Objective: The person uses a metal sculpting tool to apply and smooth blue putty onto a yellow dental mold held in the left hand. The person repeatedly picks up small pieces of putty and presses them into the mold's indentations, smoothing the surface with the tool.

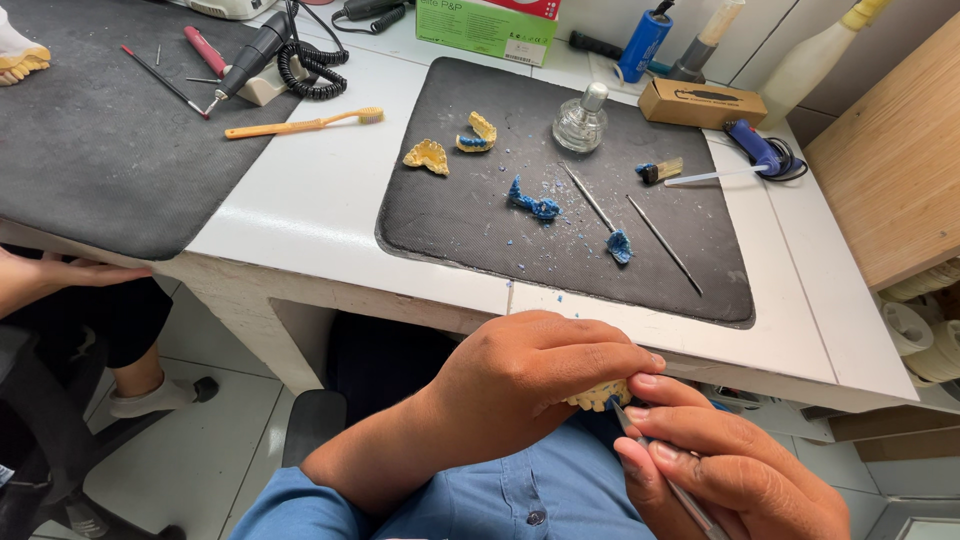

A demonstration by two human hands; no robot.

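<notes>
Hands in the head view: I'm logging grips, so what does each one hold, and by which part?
The left hand wraps over a yellow dental cast, only its toothed edge showing. The right hand pinches a thin metal tool along its shaft, tip at the cast.

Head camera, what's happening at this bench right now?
A person holds a yellow dental cast in the left hand below the bench edge, and the right hand puts a thin metal tool against it. On the dark mat lie two more casts, blue wax bits, metal instruments and a glass burner. Another person's hand rests at the left edge.
</notes>
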